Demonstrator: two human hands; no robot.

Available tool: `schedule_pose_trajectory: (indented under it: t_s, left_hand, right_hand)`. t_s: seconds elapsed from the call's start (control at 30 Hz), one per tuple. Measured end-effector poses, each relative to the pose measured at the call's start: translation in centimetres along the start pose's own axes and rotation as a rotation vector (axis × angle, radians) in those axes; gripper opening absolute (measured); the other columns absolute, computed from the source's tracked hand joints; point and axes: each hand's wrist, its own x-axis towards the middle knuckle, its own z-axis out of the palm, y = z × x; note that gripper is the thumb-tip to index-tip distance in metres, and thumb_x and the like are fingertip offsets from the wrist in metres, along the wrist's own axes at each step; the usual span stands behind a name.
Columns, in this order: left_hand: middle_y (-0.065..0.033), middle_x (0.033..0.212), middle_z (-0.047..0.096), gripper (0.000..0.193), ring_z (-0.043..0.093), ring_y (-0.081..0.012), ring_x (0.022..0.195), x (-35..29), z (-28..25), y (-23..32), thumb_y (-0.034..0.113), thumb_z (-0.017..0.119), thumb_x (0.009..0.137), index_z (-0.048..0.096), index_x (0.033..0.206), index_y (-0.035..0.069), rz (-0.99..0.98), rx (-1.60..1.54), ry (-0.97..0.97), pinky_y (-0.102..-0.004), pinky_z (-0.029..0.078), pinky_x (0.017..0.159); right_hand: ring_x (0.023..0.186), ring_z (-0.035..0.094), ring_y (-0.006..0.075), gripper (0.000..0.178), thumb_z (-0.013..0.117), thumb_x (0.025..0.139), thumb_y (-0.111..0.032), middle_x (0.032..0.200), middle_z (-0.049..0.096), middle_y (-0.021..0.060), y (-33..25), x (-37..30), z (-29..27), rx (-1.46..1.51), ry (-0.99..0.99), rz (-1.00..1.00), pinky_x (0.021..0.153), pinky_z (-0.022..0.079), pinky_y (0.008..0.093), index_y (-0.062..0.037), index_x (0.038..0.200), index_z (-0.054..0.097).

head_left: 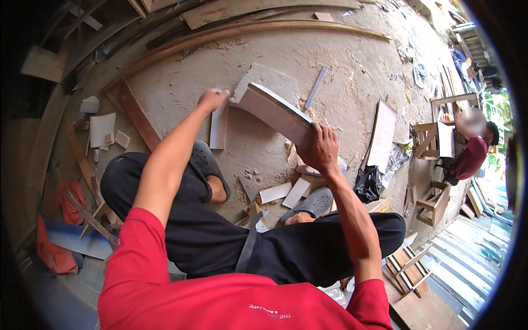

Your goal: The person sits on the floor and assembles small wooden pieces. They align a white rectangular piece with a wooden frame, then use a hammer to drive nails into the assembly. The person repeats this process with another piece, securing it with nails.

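Right hand (320,147) gripped the near end of a long grey-brown wooden board with a pale top edge (278,114), fingers wrapped over that edge, narrow and firm on the wood. The board sat in front of the person, between the spread legs and the far planks, tilted with its broad side facing back. Holding it by the end probably kept the pale edge turned up and the rest of its length unobstructed.

Its far end overlapped a rough pale-grey flat slab (267,78) on the bare grey-brown floor (352,60); the slab likely gave a firmer rest than the grit, but touching or just above, could not tell.

Left hand (213,100) was up near that far end, fingers curled in (blurred, so whether they pinched anything small: cannot tell). Just below it was a short, narrow grey-white strip of board (219,129); contact with the hand unclear too.

Knees were spread and the grey perforated clogs (209,165) set apart, presumably to leave working room. A thin blue-grey flat strip (315,88) lay just beyond the board, perhaps placed within reach. Small whitish rectangular offcuts (275,192) lay between the feet, seemingly dropped rather than arranged.
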Motion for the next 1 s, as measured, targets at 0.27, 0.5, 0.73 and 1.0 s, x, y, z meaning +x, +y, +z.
schedule_pose_trajectory:
  t_s: [0.27, 0.5, 0.73, 1.0]
  left_hand:
    - [-0.0137, 0.098, 0.07, 0.042, 0.068, -0.0239, 0.082, 1.1, 1.6, 0.0, 0.04, 0.064, 0.085, 0.068, 0.109, 0.005, 0.076, 0.546, 0.086, -0.0363, 0.053, 0.074]
    - [-0.0116, 0.106, 0.071, 0.04, 0.067, -0.0255, 0.099, -6.1, 0.5, 10.0, 0.04, 0.067, 0.083, 0.07, 0.107, 0.009, 0.209, 0.036, 0.171, -0.0351, 0.05, 0.086]
    - [-0.011, 0.114, 0.069, 0.041, 0.064, -0.0272, 0.107, -10.0, -2.8, 7.6, 0.041, 0.064, 0.083, 0.068, 0.112, 0.013, 0.213, 0.027, 0.21, -0.0365, 0.049, 0.092]
    - [-0.0117, 0.111, 0.07, 0.045, 0.066, -0.0272, 0.104, -13.1, -10.2, 6.3, 0.041, 0.064, 0.085, 0.066, 0.117, 0.009, 0.265, 0.195, 0.398, -0.0366, 0.05, 0.09]
  right_hand:
    - [0.106, 0.054, 0.0345, 0.072, 0.074, 0.068, -0.029, 0.113, 0.055, 0.0176, -1.0, 2.6, -7.8, -0.241, -0.066, -0.178, 0.094, 0.04, 0.0447, -0.0013, 0.127, 0.045]
    - [0.103, 0.055, 0.0324, 0.069, 0.074, 0.07, -0.031, 0.111, 0.056, 0.0166, -2.3, 3.2, -14.5, -0.407, -0.06, -0.217, 0.089, 0.042, 0.0436, -0.0021, 0.126, 0.046]
    - [0.106, 0.055, 0.0312, 0.065, 0.073, 0.07, -0.029, 0.112, 0.057, 0.015, -4.0, 5.6, -16.0, -0.452, -0.076, -0.266, 0.09, 0.043, 0.043, -0.0037, 0.124, 0.048]
    - [0.109, 0.054, 0.0309, 0.067, 0.074, 0.069, -0.028, 0.114, 0.055, 0.0151, -4.9, 10.1, -12.7, -0.415, -0.188, -0.431, 0.094, 0.042, 0.0431, -0.0035, 0.126, 0.048]
